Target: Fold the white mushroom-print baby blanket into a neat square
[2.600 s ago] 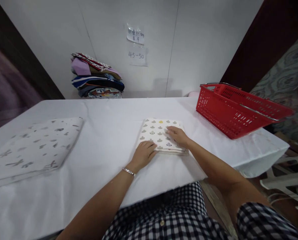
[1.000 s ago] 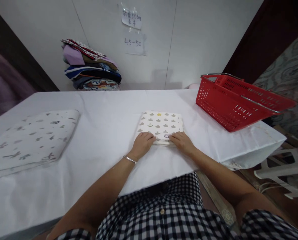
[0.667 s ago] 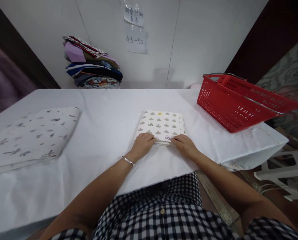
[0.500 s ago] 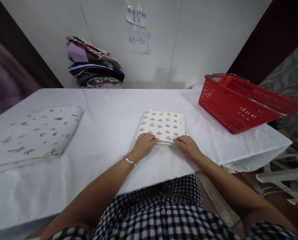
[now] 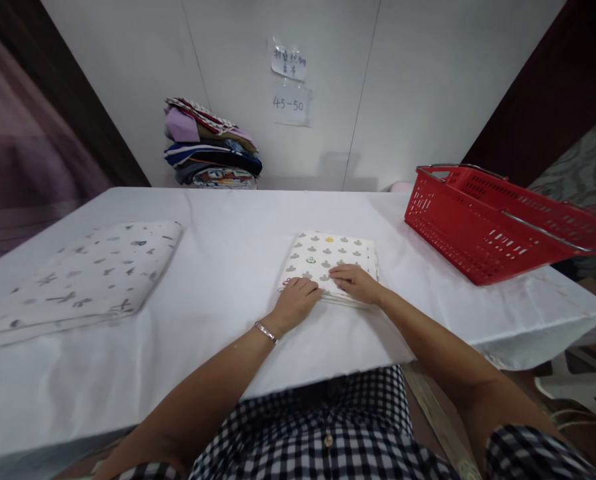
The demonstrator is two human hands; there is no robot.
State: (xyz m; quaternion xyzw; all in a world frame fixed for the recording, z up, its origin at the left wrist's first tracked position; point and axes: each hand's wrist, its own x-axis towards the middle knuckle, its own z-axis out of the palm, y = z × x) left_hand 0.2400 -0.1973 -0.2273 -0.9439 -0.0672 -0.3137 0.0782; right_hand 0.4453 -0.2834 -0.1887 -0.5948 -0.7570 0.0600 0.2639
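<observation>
A folded white cloth (image 5: 318,255) printed with rows of small grey shapes and a few coloured ones lies in front of me on the table. My left hand (image 5: 298,303) rests on its near left corner, fingers on the cloth and the thumb along the front edge. Across the near right part, my right hand (image 5: 357,283) lies flat with its fingers stretched out to the left over the print. Neither hand lifts the cloth. Its layers show along the front edge.
Another folded white patterned cloth (image 5: 93,273) lies at the table's left. A red plastic basket (image 5: 458,223) with metal handles stands at the right. Behind the far edge rises a stack of folded fabrics (image 5: 213,153). White fabric covers the table (image 5: 218,267).
My right hand has slid from the cloth's near right corner inward and up onto its top. My left hand stays at the left corner. The whole view has shifted slightly.
</observation>
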